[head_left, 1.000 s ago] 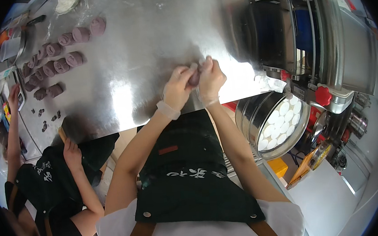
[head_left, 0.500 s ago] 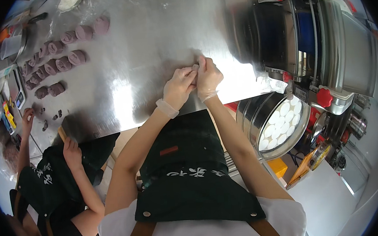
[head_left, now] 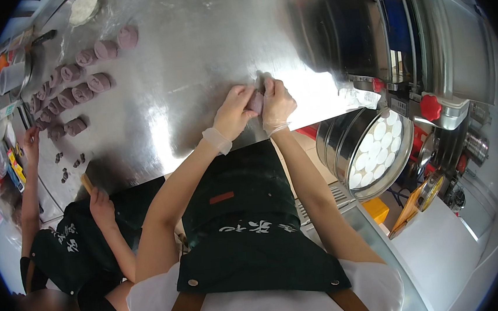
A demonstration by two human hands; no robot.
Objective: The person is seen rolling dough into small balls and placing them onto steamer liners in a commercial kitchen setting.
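Just above the near edge of the steel table (head_left: pixel 194 54), a small lump of purple dough (head_left: pixel 255 103) sits between my two hands. My left hand (head_left: pixel 235 111) has its thumb and fingers closed around the lump from the left. My right hand (head_left: pixel 278 103) presses against its other side with curled fingers, its fingertips partly hidden. Both hands wear thin clear gloves. At the far left stand rows of rolled purple dough pieces (head_left: pixel 99 82), with several small dark scraps (head_left: pixel 64 173) nearer the edge.
At left a co-worker's hand (head_left: pixel 30 140) reaches to the dough rows; the other holds a wooden-handled tool (head_left: pixel 87 183). To my right are a large steel machine (head_left: pixel 357 42) with red knobs and a round steamer (head_left: pixel 354 191) lined with white discs. White flour dough (head_left: pixel 83 7) lies far left.
My hands have parted slightly, so the dough lump shows more between them. The co-worker's left hand has moved up from the scraps to the dough rows. The view has shifted a little.
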